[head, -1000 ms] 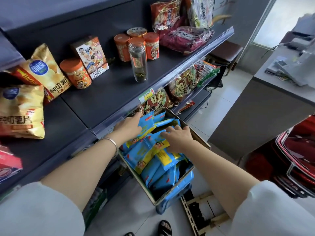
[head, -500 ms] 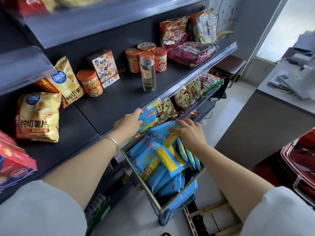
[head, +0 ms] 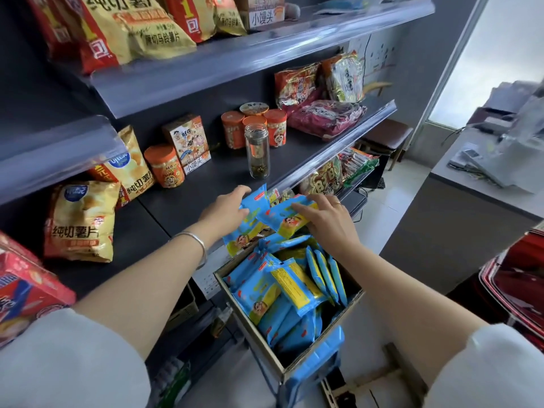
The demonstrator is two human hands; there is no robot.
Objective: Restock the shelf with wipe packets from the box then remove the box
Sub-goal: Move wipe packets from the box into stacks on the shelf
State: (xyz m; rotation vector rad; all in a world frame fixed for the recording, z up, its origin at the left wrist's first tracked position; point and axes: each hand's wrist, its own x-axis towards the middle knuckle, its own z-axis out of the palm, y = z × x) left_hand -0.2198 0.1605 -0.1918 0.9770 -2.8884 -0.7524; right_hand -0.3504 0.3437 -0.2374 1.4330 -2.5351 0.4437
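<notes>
Nearest, the box (head: 244, 318) sat on a blue crate (head: 315, 357) below the shelf's front edge, with many wipe packets (head: 288, 290) piled loosely inside. Just above its far end, both hands held a bunch of packets (head: 282, 217) level with the shelf lip. The left hand (head: 225, 212) had its grip clenched round the left side of the bunch. The right hand (head: 326, 220) lay over the right side, apparently grasping it, though its thumb was hidden underneath.

To do this step well, the bunch should be kept squared between both hands and carried over the lip. It should then be set down on the bare patch of shelf (head: 188, 207) near the front, left of the glass jar (head: 257, 151), so nothing slipped off or knocked the jar.

The packets in the bunch overlapped, so their number was hard to tell. The box's floor was covered, and the box hid much of the crate. Far right, the counter (head: 459, 225) was blurred.
</notes>
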